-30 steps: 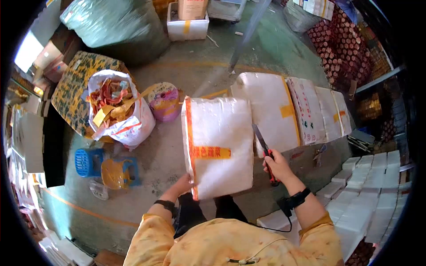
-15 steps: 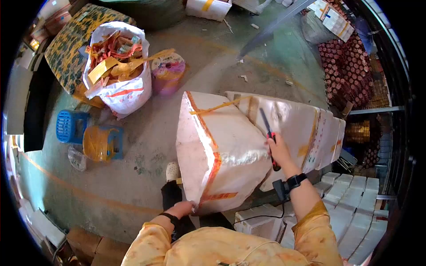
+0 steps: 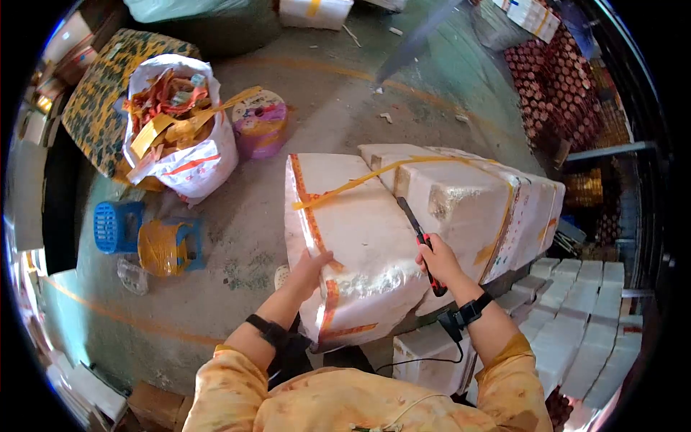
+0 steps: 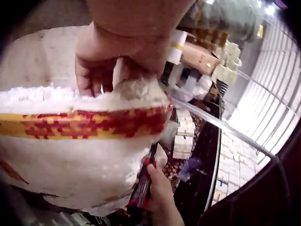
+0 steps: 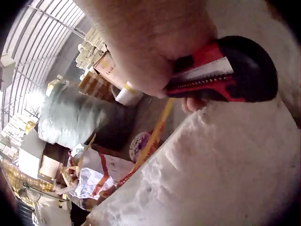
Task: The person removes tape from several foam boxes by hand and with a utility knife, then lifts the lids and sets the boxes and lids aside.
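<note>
A white foam box with orange tape along its left edge stands tilted in front of me. My left hand grips that edge; in the left wrist view its fingers curl over the rough foam rim above red-and-yellow printed tape. With my right hand I hold a red-and-black utility knife, its dark blade pointing up and left, close over the box. A strip of yellow tape trails across this box toward the neighbouring foam boxes.
A white sack of tape scraps stands on the left beside a pink-purple round stool. Blue plastic stools are lower left. Stacked foam pieces lie at right. A grey post rises beyond the boxes.
The box has turned and tilted, so its printed tape label now faces down toward me. The yellow strip now stretches across it. My left hand has shifted from the lower corner up the edge.
</note>
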{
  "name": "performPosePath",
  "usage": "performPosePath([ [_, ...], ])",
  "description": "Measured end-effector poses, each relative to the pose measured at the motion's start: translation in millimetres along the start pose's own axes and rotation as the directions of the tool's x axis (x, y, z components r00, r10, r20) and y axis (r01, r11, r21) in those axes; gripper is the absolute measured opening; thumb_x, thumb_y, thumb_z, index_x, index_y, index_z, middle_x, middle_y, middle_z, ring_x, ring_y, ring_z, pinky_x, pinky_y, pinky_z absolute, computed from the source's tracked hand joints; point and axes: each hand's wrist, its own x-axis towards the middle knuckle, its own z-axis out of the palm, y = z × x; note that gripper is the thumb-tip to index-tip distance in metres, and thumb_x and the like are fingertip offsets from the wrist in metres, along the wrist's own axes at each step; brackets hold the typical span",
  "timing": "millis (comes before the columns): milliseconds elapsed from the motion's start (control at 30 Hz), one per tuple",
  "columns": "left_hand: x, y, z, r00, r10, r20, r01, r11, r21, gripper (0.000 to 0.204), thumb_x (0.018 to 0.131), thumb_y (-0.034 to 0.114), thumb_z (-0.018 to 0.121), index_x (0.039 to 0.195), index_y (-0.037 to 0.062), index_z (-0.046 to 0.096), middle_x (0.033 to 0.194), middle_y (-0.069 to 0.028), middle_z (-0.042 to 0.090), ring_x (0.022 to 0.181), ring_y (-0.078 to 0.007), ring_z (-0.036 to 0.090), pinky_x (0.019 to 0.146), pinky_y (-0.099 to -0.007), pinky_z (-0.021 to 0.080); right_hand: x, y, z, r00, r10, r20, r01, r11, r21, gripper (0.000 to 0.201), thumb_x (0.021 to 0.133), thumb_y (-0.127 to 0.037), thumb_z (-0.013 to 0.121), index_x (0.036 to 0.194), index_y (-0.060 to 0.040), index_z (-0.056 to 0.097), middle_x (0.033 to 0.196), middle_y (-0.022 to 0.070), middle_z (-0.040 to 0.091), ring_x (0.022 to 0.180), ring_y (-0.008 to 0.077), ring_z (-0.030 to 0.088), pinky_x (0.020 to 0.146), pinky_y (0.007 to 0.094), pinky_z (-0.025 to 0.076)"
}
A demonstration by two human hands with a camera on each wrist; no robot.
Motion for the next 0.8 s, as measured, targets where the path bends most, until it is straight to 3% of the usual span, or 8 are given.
performPosePath([
  [33,-5,4,-2,0.997,-0.073,-0.017,0.072,0.996,-0.043,0.038,0.087,0.008,0.052,0.122,0.0037,0.037,0.105,-0.0089,0.054,0.089,-0.0207,0.059,0.078,-0.0343,0.052,2,-3,0,0.999,0.031,-0.021,-0.031,0.999,-0.011,0.017,0.089,-0.016,0.045,0.100,-0.0032,0.048,0.067,0.0063,0.058,0.052,0.0142,0.055,0.051,0.0299,0.045],
  [133,-10,4,-16,0.984,-0.163,0.079,0.152,0.981,0.123,0.033,0.086,0.009,0.053,0.116,0.0021,0.042,0.098,-0.0098,0.057,0.086,-0.0202,0.061,0.072,-0.0351,0.054,8,-17,0,0.994,0.092,-0.065,-0.090,0.996,0.026,0.017,0.089,-0.016,0.044,0.099,-0.0024,0.048,0.068,0.0076,0.057,0.052,0.0147,0.055,0.050,0.0300,0.046],
  [167,-17,1,-14,0.986,-0.168,0.021,0.164,0.977,0.136,0.017,0.083,0.015,0.058,0.097,0.0042,0.056,0.086,-0.0078,0.062,0.075,-0.0154,0.058,0.057,-0.0277,0.048,16,-23,2,0.994,0.089,-0.069,-0.083,0.992,0.090,0.017,0.089,-0.016,0.044,0.098,-0.0021,0.048,0.069,0.0080,0.057,0.052,0.0153,0.055,0.050,0.0302,0.046],
  [333,-29,-59,-27,0.990,-0.143,0.022,0.137,0.977,0.165,0.044,0.078,0.019,0.064,0.113,0.0045,0.042,0.096,-0.0081,0.057,0.078,-0.0177,0.057,0.059,-0.0323,0.048,63,-55,33,0.970,0.211,0.119,-0.240,0.764,0.599,0.019,0.090,-0.020,0.050,0.099,-0.0037,0.047,0.078,0.0088,0.055,0.055,0.0223,0.057,0.048,0.0351,0.049],
  [467,-38,-68,-29,0.953,-0.302,-0.025,0.301,0.934,0.194,0.048,0.081,0.004,0.061,0.121,0.0053,0.034,0.106,-0.0085,0.055,0.090,-0.0218,0.059,0.072,-0.0378,0.052,113,-39,95,0.932,0.192,0.307,-0.352,0.678,0.645,0.021,0.090,-0.023,0.051,0.101,-0.0051,0.046,0.078,0.0091,0.053,0.061,0.0256,0.059,0.054,0.0407,0.051],
  [500,-42,-73,-33,0.946,-0.325,-0.003,0.318,0.922,0.220,0.049,0.081,0.008,0.062,0.119,0.0061,0.032,0.105,-0.0091,0.056,0.091,-0.0217,0.058,0.071,-0.0392,0.053,116,-44,109,0.930,0.052,0.363,-0.311,0.637,0.705,0.021,0.090,-0.024,0.051,0.100,-0.0056,0.047,0.077,0.0087,0.052,0.064,0.0250,0.059,0.058,0.0402,0.051],
  [667,-55,-62,-34,0.944,-0.330,0.011,0.311,0.899,0.309,0.047,0.081,0.016,0.064,0.115,0.0064,0.033,0.101,-0.0079,0.055,0.089,-0.0188,0.058,0.065,-0.0365,0.053,142,-24,133,0.936,0.174,0.305,-0.344,0.285,0.895,0.015,0.090,-0.021,0.046,0.089,-0.0072,0.049,0.076,0.0120,0.055,0.060,0.0236,0.057,0.054,0.0379,0.050],
  [800,-55,-46,-25,0.957,-0.288,0.037,0.255,0.895,0.365,0.046,0.081,0.017,0.064,0.116,0.0072,0.035,0.099,-0.0065,0.055,0.084,-0.0158,0.058,0.057,-0.0312,0.051,145,-44,88,0.967,0.213,0.143,-0.249,0.647,0.720,0.015,0.091,-0.022,0.046,0.088,-0.0074,0.050,0.076,0.0152,0.061,0.055,0.0220,0.056,0.050,0.0359,0.049],
])
